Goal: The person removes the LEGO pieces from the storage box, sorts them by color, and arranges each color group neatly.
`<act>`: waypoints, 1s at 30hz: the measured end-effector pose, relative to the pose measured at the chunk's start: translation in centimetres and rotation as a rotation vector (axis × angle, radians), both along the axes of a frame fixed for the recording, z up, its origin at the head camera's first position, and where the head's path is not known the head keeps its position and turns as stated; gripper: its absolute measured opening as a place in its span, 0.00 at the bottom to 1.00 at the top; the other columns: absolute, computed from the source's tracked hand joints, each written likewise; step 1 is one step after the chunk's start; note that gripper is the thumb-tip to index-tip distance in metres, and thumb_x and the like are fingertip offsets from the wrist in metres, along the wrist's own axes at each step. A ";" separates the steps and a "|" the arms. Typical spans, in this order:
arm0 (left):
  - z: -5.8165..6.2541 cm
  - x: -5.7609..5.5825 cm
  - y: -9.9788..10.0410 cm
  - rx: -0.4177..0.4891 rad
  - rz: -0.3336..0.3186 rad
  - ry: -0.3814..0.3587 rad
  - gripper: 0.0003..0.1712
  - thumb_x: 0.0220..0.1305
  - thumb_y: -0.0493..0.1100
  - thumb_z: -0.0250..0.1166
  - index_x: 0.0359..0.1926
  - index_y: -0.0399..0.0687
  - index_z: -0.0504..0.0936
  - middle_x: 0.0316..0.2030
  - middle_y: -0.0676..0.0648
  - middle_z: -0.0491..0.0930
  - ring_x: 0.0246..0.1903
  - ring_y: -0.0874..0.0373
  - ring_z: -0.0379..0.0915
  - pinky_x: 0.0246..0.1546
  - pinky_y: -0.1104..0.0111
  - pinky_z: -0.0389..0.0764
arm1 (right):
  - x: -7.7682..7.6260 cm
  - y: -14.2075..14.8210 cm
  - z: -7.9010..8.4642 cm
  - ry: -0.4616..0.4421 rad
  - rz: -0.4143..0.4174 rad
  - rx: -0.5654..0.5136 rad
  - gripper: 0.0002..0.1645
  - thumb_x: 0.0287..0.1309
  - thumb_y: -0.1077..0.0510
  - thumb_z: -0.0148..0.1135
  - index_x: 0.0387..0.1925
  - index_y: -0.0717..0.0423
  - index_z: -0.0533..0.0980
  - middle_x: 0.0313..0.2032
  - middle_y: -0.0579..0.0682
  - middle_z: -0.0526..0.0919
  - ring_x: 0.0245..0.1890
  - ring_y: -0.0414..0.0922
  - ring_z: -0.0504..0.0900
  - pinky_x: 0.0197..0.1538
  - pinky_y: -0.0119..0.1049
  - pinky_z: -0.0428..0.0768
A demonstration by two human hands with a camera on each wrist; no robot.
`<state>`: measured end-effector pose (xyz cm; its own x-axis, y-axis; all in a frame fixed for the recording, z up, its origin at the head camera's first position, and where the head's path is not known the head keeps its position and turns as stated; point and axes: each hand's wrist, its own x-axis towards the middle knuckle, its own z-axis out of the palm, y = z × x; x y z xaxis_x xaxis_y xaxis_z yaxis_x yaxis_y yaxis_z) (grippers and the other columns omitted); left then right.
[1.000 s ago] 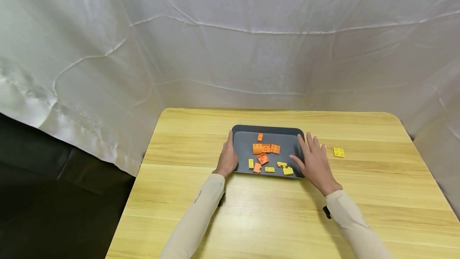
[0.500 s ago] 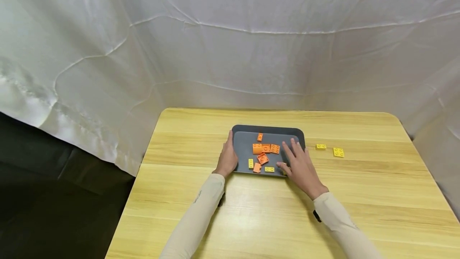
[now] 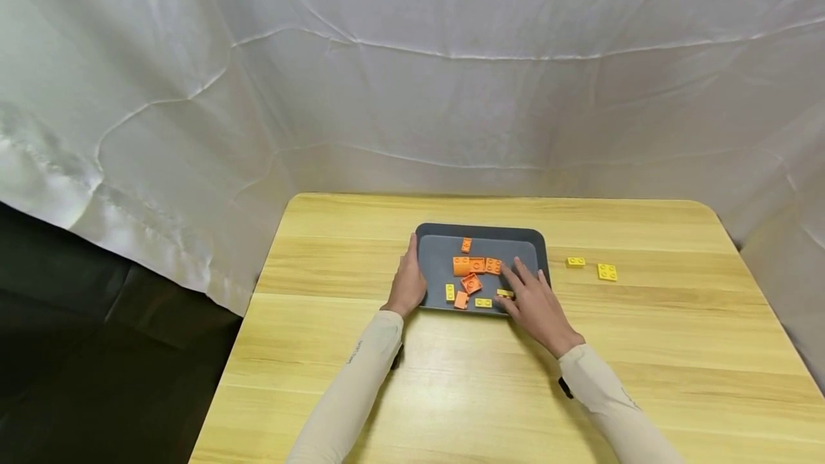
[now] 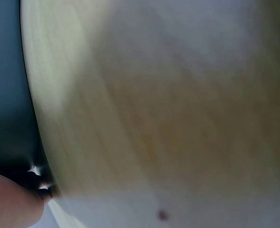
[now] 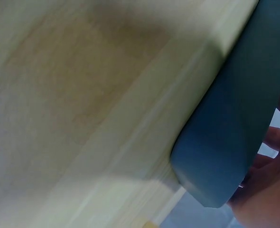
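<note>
Pale wooden tabletop [image 3: 451, 392] fills the foreground, with both cream-sleeved forearms stretching forward across it. Nearest, the right hand [image 3: 533, 304] lies over the near right corner of the dark grey rectangular plastic tray [image 3: 480, 233], its grip spread with the fingers [image 3: 515, 274] straight, reaching in over the tray floor; the fingertips sit just beside a small yellow studded brick [image 3: 505, 293], though whether they touch it is hard to tell from here. The left hand [image 3: 409, 285] is at the tray's left edge, fingers pressed together and laid flat against the rim, thumb on the tabletop side.

Inside the tray, along the near edge, lie an orange flat brick [image 3: 460, 300], a yellow two-stud brick [image 3: 483, 303] and another yellow brick [image 3: 450, 293]. Further in sits an orange square brick [image 3: 471, 283], then a row of orange studded bricks [image 3: 477, 266], and at the far end one small orange brick [image 3: 466, 245].

Off to the right on the tabletop, well apart from the tray, rest a small yellow plate brick [image 3: 576, 261] and a square yellow four-stud brick [image 3: 606, 272]. Behind everything hangs a creased white cloth backdrop [image 3: 412, 70].
</note>
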<state>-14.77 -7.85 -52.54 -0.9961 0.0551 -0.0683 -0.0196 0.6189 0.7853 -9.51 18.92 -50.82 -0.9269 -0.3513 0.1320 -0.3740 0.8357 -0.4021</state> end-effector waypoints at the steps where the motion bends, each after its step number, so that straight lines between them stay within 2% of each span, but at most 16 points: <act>1: 0.0 0.0 0.0 -0.002 -0.002 0.005 0.41 0.75 0.24 0.45 0.84 0.41 0.43 0.79 0.36 0.56 0.72 0.36 0.62 0.73 0.48 0.64 | 0.0 0.0 0.0 -0.002 0.003 0.002 0.41 0.68 0.50 0.70 0.72 0.68 0.68 0.72 0.74 0.64 0.72 0.67 0.65 0.73 0.70 0.57; 9: 0.1 0.0 0.0 -0.007 -0.004 0.026 0.41 0.74 0.23 0.45 0.83 0.38 0.44 0.78 0.35 0.57 0.70 0.35 0.64 0.71 0.48 0.66 | -0.1 -0.3 0.0 0.034 0.023 -0.006 0.33 0.66 0.53 0.71 0.65 0.69 0.76 0.64 0.71 0.76 0.64 0.66 0.76 0.69 0.70 0.65; 15: 0.1 0.0 0.0 0.000 -0.007 0.023 0.41 0.75 0.23 0.45 0.83 0.38 0.44 0.78 0.36 0.56 0.72 0.36 0.61 0.74 0.48 0.60 | -0.3 -0.5 0.2 0.038 0.017 -0.022 0.26 0.63 0.56 0.74 0.58 0.66 0.82 0.57 0.68 0.83 0.55 0.65 0.83 0.64 0.70 0.72; 18: -0.1 -0.1 0.0 -0.003 -0.012 0.025 0.40 0.75 0.24 0.44 0.83 0.38 0.43 0.79 0.37 0.54 0.74 0.38 0.59 0.76 0.50 0.57 | -0.5 -0.6 0.2 0.036 0.020 -0.020 0.23 0.62 0.57 0.74 0.56 0.65 0.84 0.54 0.65 0.85 0.52 0.62 0.85 0.61 0.66 0.77; 23: -0.3 -0.2 -0.1 -0.023 -0.031 0.029 0.39 0.77 0.24 0.42 0.83 0.39 0.41 0.81 0.40 0.49 0.77 0.46 0.52 0.79 0.57 0.47 | -0.6 -0.8 0.2 0.046 0.028 -0.012 0.20 0.59 0.60 0.76 0.52 0.64 0.86 0.50 0.62 0.87 0.48 0.60 0.87 0.50 0.56 0.86; 30: -0.4 -0.3 -0.1 -0.024 -0.031 0.034 0.39 0.76 0.25 0.42 0.83 0.38 0.42 0.80 0.39 0.51 0.76 0.43 0.55 0.79 0.56 0.49 | -0.9 -0.8 0.0 0.036 0.022 -0.014 0.18 0.58 0.62 0.77 0.49 0.64 0.87 0.48 0.61 0.88 0.46 0.59 0.87 0.48 0.54 0.87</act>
